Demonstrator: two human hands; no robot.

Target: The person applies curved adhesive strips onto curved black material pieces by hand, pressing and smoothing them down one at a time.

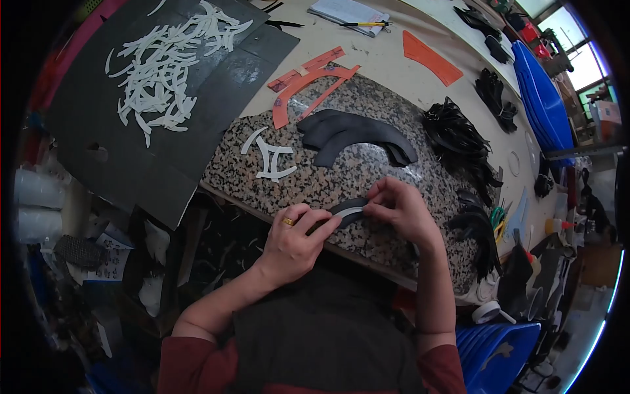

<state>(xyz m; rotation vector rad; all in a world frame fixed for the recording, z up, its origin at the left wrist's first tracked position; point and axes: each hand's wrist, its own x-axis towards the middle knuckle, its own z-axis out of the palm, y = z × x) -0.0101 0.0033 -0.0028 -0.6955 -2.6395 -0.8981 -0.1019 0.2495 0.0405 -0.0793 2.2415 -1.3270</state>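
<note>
A curved dark strip (pixel 354 203) with a white strip lying along it is at the front edge of the speckled stone slab. My left hand (pixel 295 240), with a ring on one finger, grips its left end. At its right end, my right hand (pixel 400 210) pinches the piece between thumb and fingers. Beyond my hands lies a stack of curved dark pieces (pixel 357 134). Several curved white strips (pixel 272 157) rest on the slab to the left of that stack.
A dark board (pixel 223 82) at the left bears a pile of white strips (pixel 161 79). Orange templates (pixel 308 82) lie behind the stack. Black strip bundles (pixel 459 134), green-handled scissors (pixel 498 220) and a tape roll (pixel 485 312) are at the right. A notebook (pixel 348 13) lies at the back.
</note>
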